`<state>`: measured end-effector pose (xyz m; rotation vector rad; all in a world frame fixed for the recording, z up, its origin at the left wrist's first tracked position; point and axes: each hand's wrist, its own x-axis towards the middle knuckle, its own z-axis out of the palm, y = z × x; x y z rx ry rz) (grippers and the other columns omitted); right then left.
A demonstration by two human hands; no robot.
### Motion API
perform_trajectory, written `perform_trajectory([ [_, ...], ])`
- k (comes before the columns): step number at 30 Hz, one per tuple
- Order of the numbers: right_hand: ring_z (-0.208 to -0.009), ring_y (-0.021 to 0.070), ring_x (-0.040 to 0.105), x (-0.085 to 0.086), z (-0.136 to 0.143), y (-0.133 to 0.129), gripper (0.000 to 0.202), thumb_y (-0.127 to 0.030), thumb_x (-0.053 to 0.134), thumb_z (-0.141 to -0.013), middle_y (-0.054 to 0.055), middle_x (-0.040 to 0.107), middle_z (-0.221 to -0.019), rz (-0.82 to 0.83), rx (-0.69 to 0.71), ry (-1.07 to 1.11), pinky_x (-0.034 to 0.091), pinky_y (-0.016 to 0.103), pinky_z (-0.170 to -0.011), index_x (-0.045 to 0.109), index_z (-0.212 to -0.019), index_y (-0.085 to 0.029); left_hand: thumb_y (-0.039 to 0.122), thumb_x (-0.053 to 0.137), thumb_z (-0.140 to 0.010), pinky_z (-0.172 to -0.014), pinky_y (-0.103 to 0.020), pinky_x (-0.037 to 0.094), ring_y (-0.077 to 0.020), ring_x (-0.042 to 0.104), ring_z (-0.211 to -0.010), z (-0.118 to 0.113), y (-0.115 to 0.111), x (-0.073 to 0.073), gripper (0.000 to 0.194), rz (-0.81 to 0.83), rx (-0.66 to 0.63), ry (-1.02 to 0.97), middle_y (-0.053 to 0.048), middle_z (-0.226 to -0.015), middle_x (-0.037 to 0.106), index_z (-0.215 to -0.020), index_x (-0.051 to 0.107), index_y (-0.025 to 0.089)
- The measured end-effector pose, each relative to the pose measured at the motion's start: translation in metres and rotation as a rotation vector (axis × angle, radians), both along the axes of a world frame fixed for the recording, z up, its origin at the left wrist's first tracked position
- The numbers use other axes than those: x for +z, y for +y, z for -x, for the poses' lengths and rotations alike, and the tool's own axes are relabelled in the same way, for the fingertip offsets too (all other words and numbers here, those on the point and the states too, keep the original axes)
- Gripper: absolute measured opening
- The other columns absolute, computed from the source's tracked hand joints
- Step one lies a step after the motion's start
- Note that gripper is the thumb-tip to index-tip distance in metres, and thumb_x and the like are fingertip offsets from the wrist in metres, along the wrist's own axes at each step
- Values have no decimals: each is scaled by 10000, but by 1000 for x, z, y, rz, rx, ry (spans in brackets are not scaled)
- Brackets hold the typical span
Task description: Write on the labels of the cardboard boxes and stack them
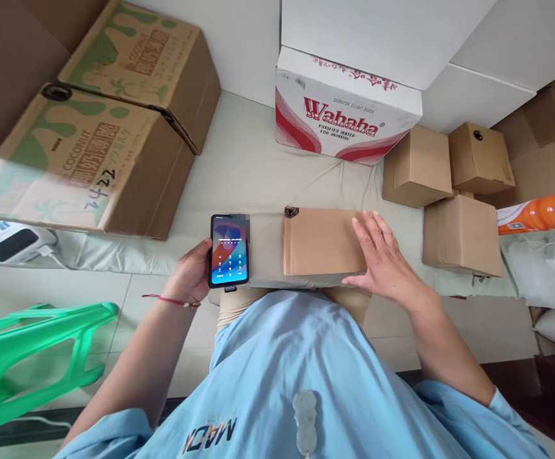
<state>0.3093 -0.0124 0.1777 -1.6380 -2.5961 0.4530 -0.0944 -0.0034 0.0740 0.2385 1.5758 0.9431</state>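
On the pale cloth point(243, 166), near the front edge and close to the person's lap: a small box point(322, 245) of plain brown card, lying with a broad face up. Right hand point(385, 261) at its right end, fingers spread and thumb well apart from them, clamped on nothing; the fingertips overlap the box and seem to touch it, though pressure can't be told. Left hand point(192, 271) closed around the side of a phone point(229, 252), screen lit and facing up, just left of the box.

Handling, by judgement: box probably light, walls stiff but likely to dent if squeezed mid-face. Contents hidden – weight uncertain. Dry card should grip well. Best hold: across the two short ends, or thumb and fingers over the right end, clear of the dark patch point(291, 211) at the far left corner.

Phone – rigid, slim, likely slick, glass easily cracked by a drop. Take it by the long edges, fingers off the screen.
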Motion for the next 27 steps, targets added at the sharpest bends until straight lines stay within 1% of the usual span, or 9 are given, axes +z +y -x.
perform_trajectory([
  [2,-1741,469,-44,-3,-19,11,1520,-450,995,-760,233,-5,-1875,73,1,-98,203,816,-1312,-116,-1788,-317,494,848,-765,-549,-316,575,-192,669,-655,3,3,1,372,-57,-43,55,-33,-794,721,-909,665,204],
  [5,-1733,477,-89,-7,-39,30,1554,-541,988,-738,220,-94,-1873,191,10,-157,192,826,-1305,-139,-1785,-322,470,891,-695,-538,-283,532,-184,653,-689,1,2,6,416,-123,-64,126,-25,-820,708,-939,682,206],
  [7,-1731,484,-80,-8,-48,40,1586,-563,1001,-707,229,-134,-1865,251,30,-153,226,789,-1319,-131,-1788,-307,485,876,-719,-614,-297,567,-211,690,-796,-1,-3,11,445,-158,-91,217,-44,-910,738,-1016,713,198],
  [12,-1733,475,-65,-2,-57,50,1574,-562,1010,-700,207,-185,-1860,272,133,-97,247,718,-1351,-87,-1798,-301,540,788,-842,-939,-422,604,-305,687,-1095,-1,-23,29,443,-226,-225,709,-102,-1216,719,-1115,736,194],
  [15,-1736,475,-44,0,-51,55,1529,-556,1016,-698,172,-114,-1879,192,196,-78,211,748,-1347,-13,-1806,-327,561,708,-912,-993,-421,588,-290,700,-1109,-13,-35,36,402,-296,-262,700,-84,-1187,747,-1113,736,214],
  [19,-1733,500,21,-5,-34,67,1519,-544,1050,-624,226,14,-1877,179,271,-96,146,786,-1335,130,-1805,-287,545,638,-923,-819,-350,598,-231,732,-864,-53,-43,35,347,-428,-505,637,-57,-928,795,-930,755,218],
  [22,-1721,518,111,-6,-23,70,1472,-513,1042,-615,257,101,-1862,155,283,-99,181,786,-1323,195,-1791,-253,472,590,-945,-755,-330,590,-218,730,-798,-83,-44,32,298,-550,-676,676,-52,-881,800,-896,752,227],
  [24,-1693,539,182,-5,-18,65,1420,-464,1025,-616,270,177,-1837,134,254,-88,254,786,-1295,239,-1778,-243,430,570,-949,-747,-330,591,-218,726,-788,-93,-42,29,261,-581,-690,700,-53,-883,793,-903,730,230],
  [27,-1659,560,223,-6,-10,50,1329,-403,974,-644,284,237,-1788,112,162,-57,331,765,-1258,279,-1762,-224,416,561,-951,-754,-325,599,-215,723,-814,-91,-36,28,249,-569,-635,736,-65,-943,792,-951,716,222],
])
